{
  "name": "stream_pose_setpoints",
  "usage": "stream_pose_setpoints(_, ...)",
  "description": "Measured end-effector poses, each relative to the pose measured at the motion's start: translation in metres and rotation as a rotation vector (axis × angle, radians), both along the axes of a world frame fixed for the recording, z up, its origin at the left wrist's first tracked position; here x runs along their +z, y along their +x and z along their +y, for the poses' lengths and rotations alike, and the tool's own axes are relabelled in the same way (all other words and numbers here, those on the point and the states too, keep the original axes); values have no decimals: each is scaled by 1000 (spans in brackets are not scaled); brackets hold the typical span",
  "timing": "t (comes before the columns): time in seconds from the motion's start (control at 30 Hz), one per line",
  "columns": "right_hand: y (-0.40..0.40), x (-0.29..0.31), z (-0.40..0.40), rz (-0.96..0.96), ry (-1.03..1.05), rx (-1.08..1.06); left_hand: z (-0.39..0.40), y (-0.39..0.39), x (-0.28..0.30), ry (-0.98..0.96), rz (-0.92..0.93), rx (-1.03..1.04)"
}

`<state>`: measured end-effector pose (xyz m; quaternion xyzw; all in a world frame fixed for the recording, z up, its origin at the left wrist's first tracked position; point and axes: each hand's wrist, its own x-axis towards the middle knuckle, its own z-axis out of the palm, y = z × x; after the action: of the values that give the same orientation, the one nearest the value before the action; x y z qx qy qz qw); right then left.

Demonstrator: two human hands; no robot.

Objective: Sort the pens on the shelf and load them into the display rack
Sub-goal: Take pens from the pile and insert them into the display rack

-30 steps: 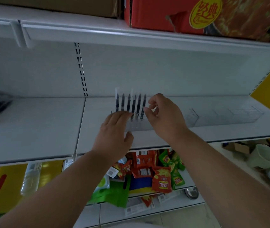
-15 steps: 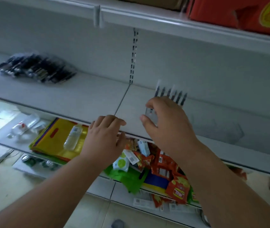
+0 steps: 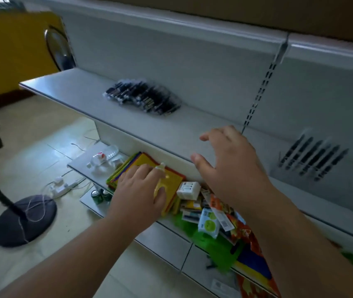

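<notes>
A heap of black pens in clear wrappers [image 3: 143, 97] lies on the white shelf [image 3: 85, 91], left of centre. At the right, a clear display rack [image 3: 313, 161] holds several black pens standing in a row. My right hand [image 3: 229, 166] hovers over the shelf's front edge between the heap and the rack, fingers spread and holding nothing. My left hand [image 3: 139, 190] hangs lower, in front of the shelf below, fingers loosely bent and empty. The picture is blurred by motion.
The lower shelf carries a yellow folder [image 3: 167, 179], a plastic bottle [image 3: 104, 155], a white box [image 3: 188, 190] and snack packets [image 3: 218, 218]. A fan base [image 3: 25, 220] and a power strip [image 3: 63, 186] sit on the floor at left.
The view has swung left, bringing the pen heap toward the middle. My right hand has left the rack and moved left; my left hand has dropped below the shelf edge.
</notes>
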<state>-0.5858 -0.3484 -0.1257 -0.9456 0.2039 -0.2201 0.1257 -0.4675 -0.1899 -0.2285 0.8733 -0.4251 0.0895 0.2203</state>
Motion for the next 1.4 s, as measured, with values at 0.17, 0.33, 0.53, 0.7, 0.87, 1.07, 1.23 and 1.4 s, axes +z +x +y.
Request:
stream_pose_setpoints(0.17,84,3,64,-60,34,-40,71,92,11,17,-37,-3)
stream_pose_setpoints(0.33,155,4,113,-37,51,2,123,158,17,-28,-58,52)
stream_pose_setpoints(0.53,212,2,110,-33,38,-28,114,220,20,-51,-27,30)
stream_pose_setpoints(0.7,259,0,76,-16,18,-31,75,266,23,-50,8,17)
stream_pose_setpoints(0.87,335,5,50,-27,63,-1,61,317,34,-15,2,60)
stream_pose_setpoints(1.07,395,-7,36,-28,78,23,45,378,33,-13,60,67)
stream_pose_setpoints(1.23,429,-18,27,-27,86,-67,17,434,23,8,72,-27)
stream_pose_setpoints(1.4,452,-18,31,-16,65,-218,-21,488,20,15,128,-169)
